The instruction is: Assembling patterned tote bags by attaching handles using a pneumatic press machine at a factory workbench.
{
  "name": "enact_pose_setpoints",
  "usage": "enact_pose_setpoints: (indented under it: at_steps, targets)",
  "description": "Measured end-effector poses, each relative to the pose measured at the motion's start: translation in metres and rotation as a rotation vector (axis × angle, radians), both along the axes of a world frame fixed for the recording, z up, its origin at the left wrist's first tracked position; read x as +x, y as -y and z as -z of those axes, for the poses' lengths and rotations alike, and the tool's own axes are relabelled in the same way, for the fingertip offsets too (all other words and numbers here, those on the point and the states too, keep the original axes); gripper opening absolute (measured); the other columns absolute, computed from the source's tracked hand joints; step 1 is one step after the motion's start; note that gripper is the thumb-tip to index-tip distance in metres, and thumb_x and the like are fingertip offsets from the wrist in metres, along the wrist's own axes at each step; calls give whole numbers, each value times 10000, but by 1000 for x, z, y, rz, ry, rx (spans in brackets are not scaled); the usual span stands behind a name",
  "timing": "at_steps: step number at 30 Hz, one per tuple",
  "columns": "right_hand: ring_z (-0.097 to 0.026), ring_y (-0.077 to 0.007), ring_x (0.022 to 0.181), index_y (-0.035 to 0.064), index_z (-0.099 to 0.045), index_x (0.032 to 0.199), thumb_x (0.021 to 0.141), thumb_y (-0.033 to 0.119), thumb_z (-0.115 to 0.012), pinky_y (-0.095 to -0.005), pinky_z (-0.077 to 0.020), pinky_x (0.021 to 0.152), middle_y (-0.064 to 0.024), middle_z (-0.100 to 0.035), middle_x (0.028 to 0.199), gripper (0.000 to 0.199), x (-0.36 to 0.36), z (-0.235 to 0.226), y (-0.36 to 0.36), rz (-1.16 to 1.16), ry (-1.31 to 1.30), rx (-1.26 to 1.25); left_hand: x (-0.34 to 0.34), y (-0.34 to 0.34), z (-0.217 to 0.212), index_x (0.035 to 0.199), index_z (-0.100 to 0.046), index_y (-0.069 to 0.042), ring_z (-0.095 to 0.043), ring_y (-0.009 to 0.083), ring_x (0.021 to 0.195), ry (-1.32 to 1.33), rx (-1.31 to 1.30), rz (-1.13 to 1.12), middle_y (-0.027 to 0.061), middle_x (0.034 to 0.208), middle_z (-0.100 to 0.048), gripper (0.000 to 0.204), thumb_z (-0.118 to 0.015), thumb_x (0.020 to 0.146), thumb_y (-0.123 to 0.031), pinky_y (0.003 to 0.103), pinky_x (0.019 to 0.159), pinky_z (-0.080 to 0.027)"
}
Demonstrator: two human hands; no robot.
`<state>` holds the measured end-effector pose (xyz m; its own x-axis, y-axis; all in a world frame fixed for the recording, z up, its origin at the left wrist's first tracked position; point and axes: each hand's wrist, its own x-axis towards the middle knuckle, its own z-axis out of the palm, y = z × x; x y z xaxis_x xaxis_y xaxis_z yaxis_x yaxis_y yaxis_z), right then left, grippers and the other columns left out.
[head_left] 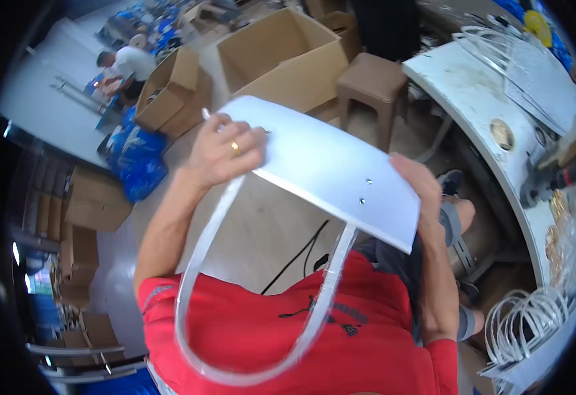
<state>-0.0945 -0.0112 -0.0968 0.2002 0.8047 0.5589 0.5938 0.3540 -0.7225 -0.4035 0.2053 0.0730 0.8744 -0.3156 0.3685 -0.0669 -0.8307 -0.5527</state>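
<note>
A stiff white bag panel [321, 155] with small metal rivets is held up in front of my red shirt. From its lower edge hangs a long white handle [199, 263], wrapped in clear plastic and curved into a U across my chest. My left hand [227, 150], a ring on one finger, is closed on the panel's left end, near where the handle meets it. Around the right edge my right hand [421, 184] is wrapped, its fingertips partly hidden by the panel.
A white worktable [462, 82] curves along the right, bearing white handles [525, 322] in a looped bundle. Beyond the panel are a brown stool [372, 82] and a large open carton [281, 59]. Blue bags [140, 158] lie at left, near another person [133, 66].
</note>
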Motion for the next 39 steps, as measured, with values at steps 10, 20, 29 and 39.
enact_pose_setpoints:
  at_steps: [10,20,29,39]
  targets:
    - [-715,-344,1091,-20,-752,1066,811,23,-703,-441,-549,954,-179,-748,1113,264,-28,-68,56,285,621,261,-51,64,38,818,-550,-109,-603,179,836,301,11,-140,54,994,-682,250,-756,683,-64,368,749,-450]
    - [-724,-365,1004,-49,-731,1065,846,27,-728,-412,-568,861,-214,-735,1078,231,-20,-50,69,210,617,247,-43,84,25,901,-581,-136,-586,177,858,292,62,-129,26,1017,-689,219,-749,772,-79,363,800,-441]
    - [-725,-276,837,-30,-697,1144,900,94,-712,-334,-550,786,-151,-748,996,274,-43,-65,62,71,-214,-155,5,27,25,1212,-634,-41,-587,365,1228,435,-411,-578,197,1270,-642,403,-745,836,-136,458,1047,-437]
    - [-617,-260,694,-19,-684,1104,957,101,-666,-332,-510,713,-187,-690,804,191,-21,-94,29,176,-378,-124,74,90,-4,1343,-572,20,-583,460,1227,340,-356,-130,236,1303,-617,680,-849,810,-298,511,1098,-434]
